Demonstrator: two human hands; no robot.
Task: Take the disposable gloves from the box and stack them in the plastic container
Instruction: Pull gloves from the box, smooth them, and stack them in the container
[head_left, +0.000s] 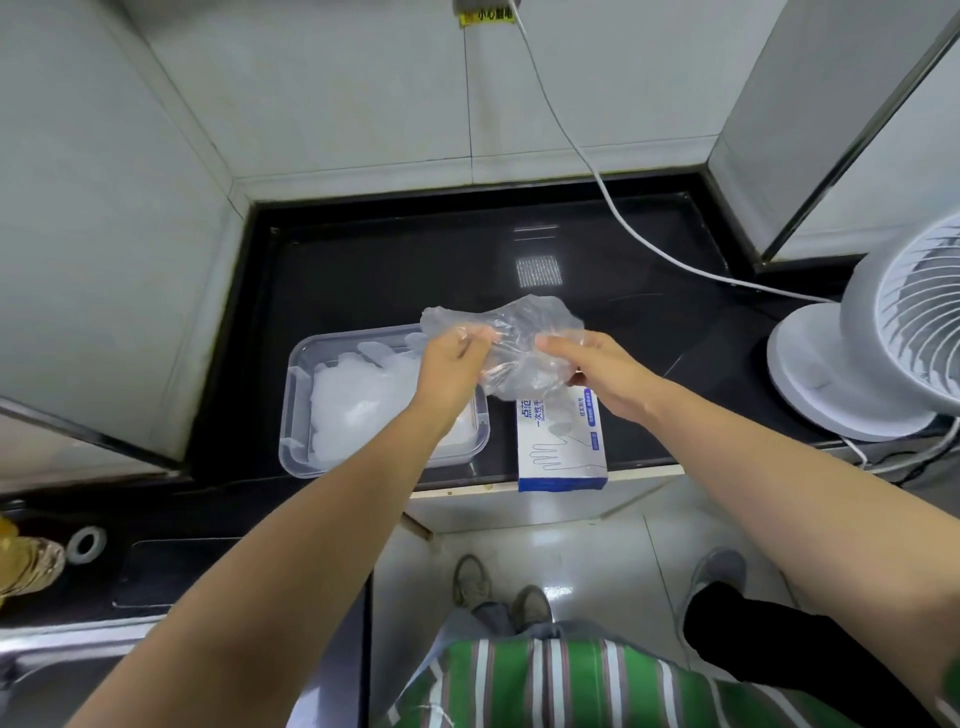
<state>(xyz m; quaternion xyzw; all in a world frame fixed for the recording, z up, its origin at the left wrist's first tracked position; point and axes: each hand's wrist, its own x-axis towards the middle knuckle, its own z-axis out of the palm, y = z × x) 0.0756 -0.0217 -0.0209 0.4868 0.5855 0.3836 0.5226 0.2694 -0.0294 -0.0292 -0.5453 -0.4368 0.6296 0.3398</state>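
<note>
as both arms reach out over it, the black surface (405, 270) fills the middle of the view, tucked into a tiled corner. off at the right edge stands a white fan (883, 332), and its cable (613, 208) trails across the back of the surface and up the wall. next down in size is the clear plastic container (290, 410), sitting left of centre near the front edge. inside it, a pile of gloves (348, 405) lies flat, whitish and layered. just beside it on the right, the blue-and-white box (563, 447) lies flat with its near end right at the front edge. and up in the air, above where container and box meet, there's one clear glove (524, 327), crumpled and see-through, held between two hands. the left grip (452, 364) pinches its left side, fingers curled onto the film, over the container's right end. the right grip (597, 371) pinches the right side, thumb and fingers closed on the plastic, above the box's far end.
</note>
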